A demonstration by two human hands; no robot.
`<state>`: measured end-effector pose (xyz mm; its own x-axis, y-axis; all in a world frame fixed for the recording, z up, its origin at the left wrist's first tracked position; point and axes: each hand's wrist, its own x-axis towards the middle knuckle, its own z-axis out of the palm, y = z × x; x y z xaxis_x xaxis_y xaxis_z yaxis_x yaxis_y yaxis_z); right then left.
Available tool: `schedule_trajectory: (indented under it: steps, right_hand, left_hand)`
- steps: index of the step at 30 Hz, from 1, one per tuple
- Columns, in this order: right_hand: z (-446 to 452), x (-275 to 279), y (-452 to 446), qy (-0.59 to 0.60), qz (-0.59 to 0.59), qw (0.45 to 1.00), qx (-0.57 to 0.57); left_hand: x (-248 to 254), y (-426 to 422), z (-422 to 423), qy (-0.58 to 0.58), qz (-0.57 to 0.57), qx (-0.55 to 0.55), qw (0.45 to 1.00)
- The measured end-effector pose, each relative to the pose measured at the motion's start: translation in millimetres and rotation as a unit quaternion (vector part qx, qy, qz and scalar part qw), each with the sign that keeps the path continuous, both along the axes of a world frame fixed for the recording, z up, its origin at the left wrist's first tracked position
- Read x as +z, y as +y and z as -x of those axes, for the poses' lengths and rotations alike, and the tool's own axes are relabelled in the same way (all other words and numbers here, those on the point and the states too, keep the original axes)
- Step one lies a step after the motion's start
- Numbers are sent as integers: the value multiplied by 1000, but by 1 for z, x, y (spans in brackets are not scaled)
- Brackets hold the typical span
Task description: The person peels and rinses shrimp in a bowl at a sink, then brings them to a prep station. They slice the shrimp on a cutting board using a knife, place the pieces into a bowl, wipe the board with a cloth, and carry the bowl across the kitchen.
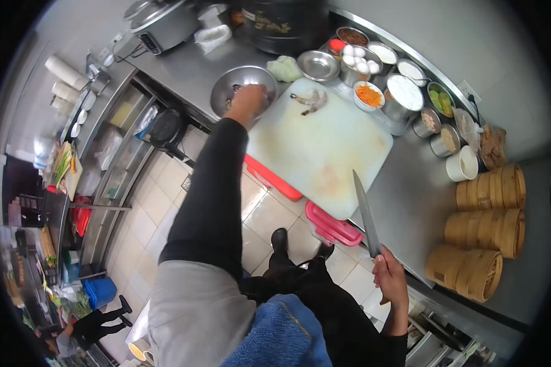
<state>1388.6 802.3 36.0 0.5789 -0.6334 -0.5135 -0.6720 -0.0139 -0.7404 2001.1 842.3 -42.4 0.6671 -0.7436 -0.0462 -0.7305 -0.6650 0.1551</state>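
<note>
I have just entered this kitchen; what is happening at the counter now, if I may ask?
A person stands at a metal counter with a knife in the right hand, its tip over a white cutting board. The left hand is in or just above a metal bowl; whatever its fingers touch is hidden. Some shrimp lie at the board's far end.
</note>
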Motion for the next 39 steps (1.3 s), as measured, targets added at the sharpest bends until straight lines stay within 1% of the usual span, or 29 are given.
schedule_trajectory:
  steps: [1,3,4,5,6,7,8,9,11,13,14,15,16,17,19,20,21,23,24,25,26,27,29,31,33,35,39]
  right_hand:
    - [-1,1,1,-6,-28,1000,-11]
    - [1,-8,1,-14,-38,999,-25]
    - [-2,-8,0,-40,-96,993,-53]
    - [-3,-10,-2,-66,-156,982,-83]
    - [-2,-20,-8,-67,-172,981,-67]
    - [-3,-27,-12,-79,-180,979,-55]
    - [-4,-35,-16,-92,-189,977,-41]
    - [-3,-48,-22,-107,-212,970,-44]
    - [-2,-80,-30,-126,-233,963,-52]
    - [2,-107,-36,-137,-215,964,-68]
    - [5,-106,-37,-136,-216,964,-72]
    - [6,-107,-35,-120,-208,967,-80]
    - [8,-108,-35,-104,-203,970,-87]
    - [8,-109,-38,-104,-207,969,-89]
    - [5,-108,-43,-99,-182,977,-47]
    - [1,-110,-49,-94,-169,980,-40]
    - [-5,-109,-54,-98,-172,979,-40]
    - [-16,-104,-63,-97,-165,981,-19]
    - [-19,-104,-65,-102,-154,983,-9]
    - [-22,-103,-68,-103,-156,982,-10]
    - [-25,-102,-72,-96,-153,984,-7]
    - [-26,-101,-75,-89,-150,985,-5]
    - [-25,-103,-80,-92,-145,985,-6]
    - [-23,-105,-85,-95,-139,986,-4]
    - [-20,-106,-89,-82,-132,988,21]
    - [-22,-107,-90,-83,-127,988,24]
    - [-22,-111,-90,-89,-124,988,40]
  left_hand:
    - [8,-1,-2,5,1,-7,1000]
    - [29,-3,-9,22,95,12,995]
    - [39,-7,-3,23,95,5,995]
    - [52,-8,10,63,161,-9,985]
    - [57,-7,25,104,223,-23,969]
    - [50,-8,47,110,216,-29,970]
    - [36,-11,75,279,302,-18,911]
    - [24,-15,103,435,377,-5,818]
    - [-8,-16,172,502,412,-11,760]
    - [-50,-13,231,451,336,26,827]
    - [-51,-9,246,454,333,24,826]
    - [-48,-4,261,339,274,-23,900]
    - [-44,1,270,216,208,-70,951]
    - [-38,2,274,216,203,-70,952]
    - [-9,3,273,46,160,-112,980]
    - [-19,0,258,94,180,-170,964]
    - [-20,-2,247,91,176,-170,965]
    - [-19,-7,235,111,139,-262,949]
    - [-18,-9,234,110,136,-263,949]
    - [-17,-10,235,27,191,-335,922]
    - [-17,-11,235,-57,243,-401,881]
    - [-14,-12,238,-57,241,-403,881]
    - [-7,-12,243,41,79,-337,937]
    - [-9,-10,245,53,82,-315,944]
    - [-12,-6,248,66,85,-292,950]
    - [-17,-5,248,98,123,-260,953]
    - [-19,-6,250,79,124,-253,956]
